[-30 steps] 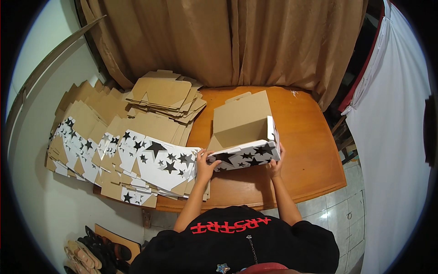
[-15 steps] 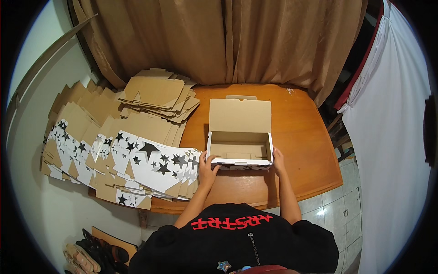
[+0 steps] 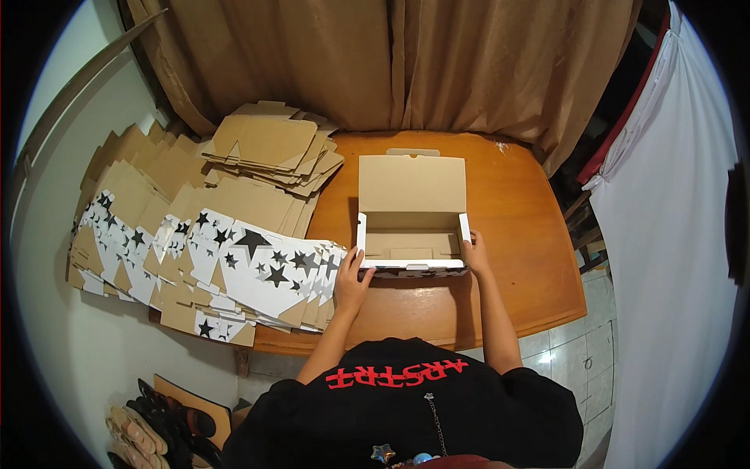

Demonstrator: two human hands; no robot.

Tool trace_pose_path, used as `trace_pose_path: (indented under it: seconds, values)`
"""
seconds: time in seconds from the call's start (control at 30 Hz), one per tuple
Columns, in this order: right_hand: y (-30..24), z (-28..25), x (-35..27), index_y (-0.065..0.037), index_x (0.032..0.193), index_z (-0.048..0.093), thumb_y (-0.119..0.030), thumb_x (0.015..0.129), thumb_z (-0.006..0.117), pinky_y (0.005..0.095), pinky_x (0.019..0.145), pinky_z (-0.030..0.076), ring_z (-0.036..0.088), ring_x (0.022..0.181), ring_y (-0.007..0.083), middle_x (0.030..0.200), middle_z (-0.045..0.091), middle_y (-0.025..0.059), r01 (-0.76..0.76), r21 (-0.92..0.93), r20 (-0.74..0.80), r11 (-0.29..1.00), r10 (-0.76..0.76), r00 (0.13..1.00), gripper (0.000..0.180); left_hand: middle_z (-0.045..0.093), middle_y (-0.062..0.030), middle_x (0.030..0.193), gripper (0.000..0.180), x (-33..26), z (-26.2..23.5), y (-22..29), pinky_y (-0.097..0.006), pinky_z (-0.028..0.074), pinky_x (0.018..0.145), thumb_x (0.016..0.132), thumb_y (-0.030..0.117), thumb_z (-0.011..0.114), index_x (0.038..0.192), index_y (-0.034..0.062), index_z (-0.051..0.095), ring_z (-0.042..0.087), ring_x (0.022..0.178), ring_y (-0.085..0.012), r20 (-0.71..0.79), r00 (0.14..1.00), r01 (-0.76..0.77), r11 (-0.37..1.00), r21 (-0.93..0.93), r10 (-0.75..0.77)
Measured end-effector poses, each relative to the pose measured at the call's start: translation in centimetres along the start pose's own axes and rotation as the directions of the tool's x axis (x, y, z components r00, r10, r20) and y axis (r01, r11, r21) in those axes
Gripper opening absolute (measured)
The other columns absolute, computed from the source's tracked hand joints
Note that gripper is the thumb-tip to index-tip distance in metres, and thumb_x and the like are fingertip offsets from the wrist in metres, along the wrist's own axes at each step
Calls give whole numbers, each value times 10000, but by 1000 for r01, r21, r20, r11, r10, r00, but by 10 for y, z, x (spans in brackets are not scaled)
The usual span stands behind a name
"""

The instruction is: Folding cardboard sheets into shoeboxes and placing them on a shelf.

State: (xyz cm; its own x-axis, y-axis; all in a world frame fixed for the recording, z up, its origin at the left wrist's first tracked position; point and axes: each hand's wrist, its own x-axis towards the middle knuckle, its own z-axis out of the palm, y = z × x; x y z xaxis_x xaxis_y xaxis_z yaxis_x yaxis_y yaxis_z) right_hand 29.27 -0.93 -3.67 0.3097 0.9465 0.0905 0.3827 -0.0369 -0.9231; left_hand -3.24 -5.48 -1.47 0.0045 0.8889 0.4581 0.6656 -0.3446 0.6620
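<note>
An open cardboard box (image 3: 414, 241) stands on the wooden table in front of me, plain brown inside, with black stars on its white front. Its brown lid (image 3: 412, 184) is raised at the far side, and a narrow tuck flap sticks out from the lid's far edge. At the front left corner, my left hand (image 3: 354, 281) grips the box, fingers bent over the wall. My right hand (image 3: 476, 254) holds the right side wall near the front corner, its palm side partly hidden.
Left on the table (image 3: 531, 258) lie overlapping flat star-printed box blanks (image 3: 273, 270); a stack of plain brown blanks (image 3: 262, 144) sits behind them. A brown curtain (image 3: 312, 62) hangs beyond the far edge, a white cloth (image 3: 664, 234) at right. Shoes (image 3: 141, 430) are at lower left.
The whole view has shifted a little. My right hand sits slightly farther up the box's right side, and my left fingers have moved a bit at the front left corner. The lid stays raised.
</note>
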Motion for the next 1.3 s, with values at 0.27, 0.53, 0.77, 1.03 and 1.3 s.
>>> trace_pose_path:
  seconds: [0.27,0.53,0.77,1.03,1.3]
  values:
    - [2,-1,9,55,1204,417,-127,883,435,387,899,406,536,1028,338,1134,538,255,-20,-329,58,944,42,997,369,496,-118,1239,451,9,-6,4,-388,407,920,770,233,675,1150,18,559,486,1102,-326,66,998,-5,999,47,2]
    - [-49,-3,63,112,1239,401,-459,840,541,388,916,408,501,1114,331,1230,497,249,-230,-322,-17,918,238,971,710,409,-165,1304,466,7,-7,6,-424,369,961,743,151,684,1177,69,534,434,1159,-362,67,997,-24,999,-42,27]
    - [-37,19,120,47,1228,400,-536,880,450,342,848,402,535,964,214,1029,581,147,-122,538,-48,834,176,983,681,317,-190,1395,429,-2,3,12,-404,355,991,763,134,669,1167,53,551,380,1232,-374,146,989,-7,999,-45,13]
    - [-33,0,67,-19,927,605,-461,933,392,333,995,312,523,1054,220,1044,604,137,123,753,-46,647,-135,990,491,279,-209,1400,484,-3,14,19,-424,350,989,750,168,677,1176,17,506,356,1226,-406,149,989,-29,983,180,2]
    - [-20,-19,-10,3,876,640,21,746,576,359,1000,345,473,1176,266,1257,515,168,247,328,11,912,-265,964,146,252,-234,1361,606,-27,29,22,-542,223,1010,731,193,663,1257,45,403,207,1269,-419,78,996,9,962,272,-31]
